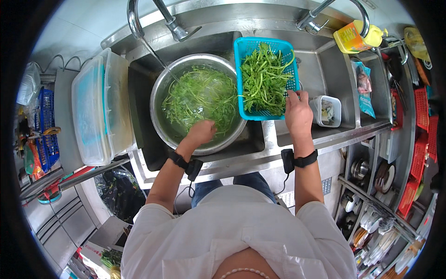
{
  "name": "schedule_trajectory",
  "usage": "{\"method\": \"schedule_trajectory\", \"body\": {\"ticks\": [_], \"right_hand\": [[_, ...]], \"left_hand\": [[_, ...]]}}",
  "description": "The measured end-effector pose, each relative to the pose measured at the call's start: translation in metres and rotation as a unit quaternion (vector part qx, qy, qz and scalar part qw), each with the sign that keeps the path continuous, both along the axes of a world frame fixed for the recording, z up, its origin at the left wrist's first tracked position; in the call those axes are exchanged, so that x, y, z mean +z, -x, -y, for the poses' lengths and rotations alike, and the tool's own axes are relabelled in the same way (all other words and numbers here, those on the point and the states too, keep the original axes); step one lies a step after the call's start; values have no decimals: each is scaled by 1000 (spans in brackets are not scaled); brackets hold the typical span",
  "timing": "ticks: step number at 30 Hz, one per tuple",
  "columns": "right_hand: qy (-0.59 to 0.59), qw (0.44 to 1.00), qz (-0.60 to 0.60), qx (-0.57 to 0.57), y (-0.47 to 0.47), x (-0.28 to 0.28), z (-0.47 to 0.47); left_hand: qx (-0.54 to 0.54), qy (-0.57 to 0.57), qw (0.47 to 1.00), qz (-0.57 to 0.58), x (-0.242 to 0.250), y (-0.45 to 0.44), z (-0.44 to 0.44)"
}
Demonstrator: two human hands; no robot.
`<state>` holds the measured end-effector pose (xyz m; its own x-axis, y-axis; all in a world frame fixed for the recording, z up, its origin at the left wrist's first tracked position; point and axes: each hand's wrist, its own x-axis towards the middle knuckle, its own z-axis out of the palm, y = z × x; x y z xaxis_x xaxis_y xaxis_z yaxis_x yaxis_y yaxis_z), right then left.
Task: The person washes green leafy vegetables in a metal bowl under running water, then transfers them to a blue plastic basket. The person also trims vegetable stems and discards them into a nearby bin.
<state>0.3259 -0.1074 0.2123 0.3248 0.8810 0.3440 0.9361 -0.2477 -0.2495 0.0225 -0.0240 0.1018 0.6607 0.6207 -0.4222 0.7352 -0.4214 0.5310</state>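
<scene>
A large round steel basin point(155, 104) sits in the left sink bowl, filled with water and leafy green stems point(205, 94). My left hand point(202, 132) is over the basin's near side with its fingers curled at the greens; whether it grips any is hidden. To the right, a turquoise plastic basket point(259, 117) straddles the divider between sink bowls, heaped with more leafy greens point(266, 82). My right hand point(299, 111) holds the basket's right rim near its front corner. From the left faucet point(135, 22), a thin stream of water runs into the basin.
A white plastic tub point(334, 117) with scraps and a yellow jug point(357, 36) are on the right, past the basket. Further right lies a blue plastic packet point(364, 90). Large translucent bins point(101, 111) stand left of the sink. Below them is a black-lined bin point(120, 191).
</scene>
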Motion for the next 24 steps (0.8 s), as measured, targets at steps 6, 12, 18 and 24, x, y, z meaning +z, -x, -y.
{"method": "schedule_trajectory", "body": {"ticks": [6, 12, 18, 24], "right_hand": [[43, 992, -97, 71, 15, -10, -28], [83, 985, -107, 108, 30, -37, -29], [87, 974, -181, 109, 23, -40, -19], [39, 975, -199, 86, 10, -28, -31]], "left_hand": [[165, -121, 940, 272, 79, -93, -37], [120, -217, 941, 231, 71, -177, -73], [111, -234, 932, 253, 55, -178, -77], [248, -36, 917, 311, 70, -152, -67]]}}
